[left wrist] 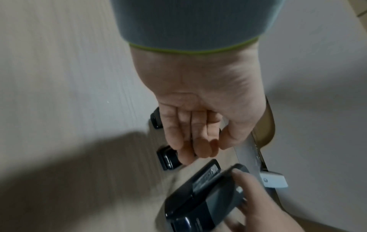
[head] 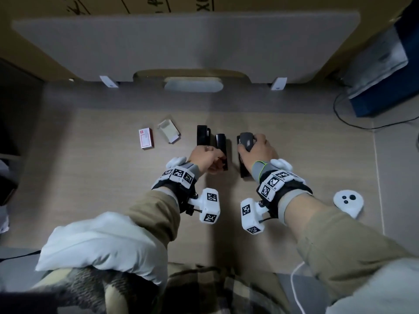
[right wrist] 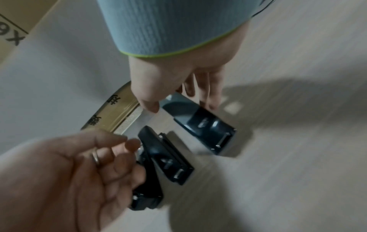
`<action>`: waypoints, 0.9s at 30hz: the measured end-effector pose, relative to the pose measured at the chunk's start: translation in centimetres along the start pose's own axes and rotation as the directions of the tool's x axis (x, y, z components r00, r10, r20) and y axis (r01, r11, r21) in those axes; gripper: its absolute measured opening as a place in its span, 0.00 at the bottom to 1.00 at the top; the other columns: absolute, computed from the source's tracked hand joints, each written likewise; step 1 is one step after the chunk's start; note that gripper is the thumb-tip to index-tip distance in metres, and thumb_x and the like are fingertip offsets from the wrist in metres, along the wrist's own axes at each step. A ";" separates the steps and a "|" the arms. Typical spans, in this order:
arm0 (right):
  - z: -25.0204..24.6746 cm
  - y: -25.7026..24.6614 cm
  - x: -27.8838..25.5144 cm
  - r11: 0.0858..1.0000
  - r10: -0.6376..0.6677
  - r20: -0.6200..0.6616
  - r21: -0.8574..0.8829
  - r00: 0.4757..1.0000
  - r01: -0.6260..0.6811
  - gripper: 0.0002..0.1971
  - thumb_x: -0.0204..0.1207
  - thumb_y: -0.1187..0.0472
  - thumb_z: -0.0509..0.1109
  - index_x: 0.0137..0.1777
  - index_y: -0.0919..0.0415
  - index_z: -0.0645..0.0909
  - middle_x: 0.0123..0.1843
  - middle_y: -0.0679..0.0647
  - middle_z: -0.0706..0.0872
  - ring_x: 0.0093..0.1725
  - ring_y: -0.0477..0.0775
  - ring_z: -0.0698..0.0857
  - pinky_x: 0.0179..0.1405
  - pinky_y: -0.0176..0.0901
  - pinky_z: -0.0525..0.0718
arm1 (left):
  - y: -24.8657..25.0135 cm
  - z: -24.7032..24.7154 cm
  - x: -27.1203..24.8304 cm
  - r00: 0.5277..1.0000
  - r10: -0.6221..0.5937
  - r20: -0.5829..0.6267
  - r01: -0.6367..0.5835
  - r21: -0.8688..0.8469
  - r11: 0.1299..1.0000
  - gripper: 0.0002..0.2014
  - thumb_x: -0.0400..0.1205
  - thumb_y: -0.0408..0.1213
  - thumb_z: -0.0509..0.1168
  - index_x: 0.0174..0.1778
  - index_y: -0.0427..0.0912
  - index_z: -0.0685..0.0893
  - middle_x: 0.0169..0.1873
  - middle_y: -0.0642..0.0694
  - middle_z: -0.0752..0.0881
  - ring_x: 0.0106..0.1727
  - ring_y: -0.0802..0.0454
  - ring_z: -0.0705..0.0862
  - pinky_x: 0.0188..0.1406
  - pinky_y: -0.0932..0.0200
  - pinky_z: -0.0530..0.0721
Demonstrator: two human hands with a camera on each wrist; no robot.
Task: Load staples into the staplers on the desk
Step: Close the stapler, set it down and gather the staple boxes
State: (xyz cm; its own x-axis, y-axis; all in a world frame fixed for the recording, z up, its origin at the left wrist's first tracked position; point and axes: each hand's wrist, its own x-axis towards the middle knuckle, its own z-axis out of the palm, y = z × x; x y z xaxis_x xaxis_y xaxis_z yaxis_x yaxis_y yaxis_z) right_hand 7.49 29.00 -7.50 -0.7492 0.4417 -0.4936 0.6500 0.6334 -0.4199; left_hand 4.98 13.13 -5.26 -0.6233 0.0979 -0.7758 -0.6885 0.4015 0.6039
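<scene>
Three staplers lie side by side at mid-desk. My right hand [head: 258, 150] grips the grey-topped stapler [head: 246, 139] on the right, thumb on one side and fingers on the other, as the right wrist view shows [right wrist: 200, 122]. My left hand [head: 204, 156] sits at the near end of the middle black stapler [head: 220, 141]. Its fingers [left wrist: 196, 138] are loosely curled and the palm is empty. They touch that stapler's side [right wrist: 166, 157]. The third black stapler [head: 202, 134] lies untouched to the left. Further left lie a red-and-white staple box [head: 146, 138] and an opened box [head: 169, 131].
A grey board [head: 186, 46] leans against a cardboard box at the back of the desk. A white controller [head: 348, 201] lies near the right edge. A blue box [head: 385, 71] and a black cable [head: 362, 125] sit at the far right.
</scene>
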 end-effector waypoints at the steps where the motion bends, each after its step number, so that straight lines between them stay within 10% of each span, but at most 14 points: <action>1: -0.3 -0.6 -0.1 0.999 -0.011 -0.040 0.046 0.999 0.013 0.27 0.77 0.48 0.69 0.72 0.60 0.71 0.69 0.61 0.78 0.66 0.67 0.79 0.56 0.49 0.73 | -0.2 -0.4 -0.1 1.000 -0.007 0.012 0.008 -0.002 1.000 0.06 0.77 0.32 0.69 0.34 0.36 0.86 0.20 0.42 0.85 0.24 0.44 0.86 0.38 0.49 0.88; 11: 2.9 -15.4 -0.1 0.930 -0.362 -0.060 -0.095 0.930 0.355 0.23 0.75 0.53 0.67 0.71 0.53 0.74 0.70 0.52 0.81 0.71 0.61 0.73 0.68 0.53 0.70 | -1.2 -13.5 2.8 0.945 0.102 -0.312 -0.105 0.010 0.994 0.06 0.71 0.40 0.70 0.30 0.43 0.85 0.23 0.45 0.84 0.27 0.45 0.83 0.33 0.58 0.83; 17: 10.8 -20.1 0.7 0.827 -0.414 0.243 -0.303 0.877 0.474 0.42 0.63 0.51 0.77 0.79 0.45 0.66 0.77 0.53 0.74 0.76 0.62 0.69 0.74 0.53 0.65 | -5.6 -21.4 6.7 0.883 0.119 -0.455 -0.071 0.121 0.990 0.33 0.63 0.36 0.81 0.65 0.43 0.78 0.47 0.49 0.84 0.43 0.52 0.85 0.43 0.65 0.79; 23: 15.6 -21.2 2.3 0.903 -0.216 0.161 -0.342 0.963 0.260 0.49 0.56 0.44 0.81 0.76 0.55 0.62 0.72 0.61 0.71 0.70 0.66 0.72 0.67 0.57 0.72 | -7.1 -23.1 9.2 0.904 0.130 -0.407 -0.067 0.166 0.984 0.41 0.57 0.48 0.81 0.67 0.44 0.78 0.51 0.42 0.83 0.40 0.53 0.82 0.41 0.61 0.78; 27: 17.5 -21.5 2.6 0.907 -0.161 0.100 -0.377 0.982 0.187 0.35 0.64 0.50 0.80 0.67 0.62 0.72 0.65 0.63 0.77 0.65 0.66 0.76 0.62 0.53 0.75 | -7.1 -23.8 10.1 0.920 0.188 -0.345 -0.114 0.222 0.968 0.41 0.56 0.53 0.81 0.65 0.49 0.78 0.53 0.46 0.79 0.41 0.54 0.81 0.46 0.60 0.82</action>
State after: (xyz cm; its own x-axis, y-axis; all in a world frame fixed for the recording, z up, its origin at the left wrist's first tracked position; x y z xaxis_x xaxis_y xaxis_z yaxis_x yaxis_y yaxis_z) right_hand -6.19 5.43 -13.11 -0.8274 0.2680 -0.4936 0.4017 0.8966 -0.1866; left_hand -5.25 -10.43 -13.03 -0.8303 -0.1492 -0.5369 -0.5134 0.5796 0.6328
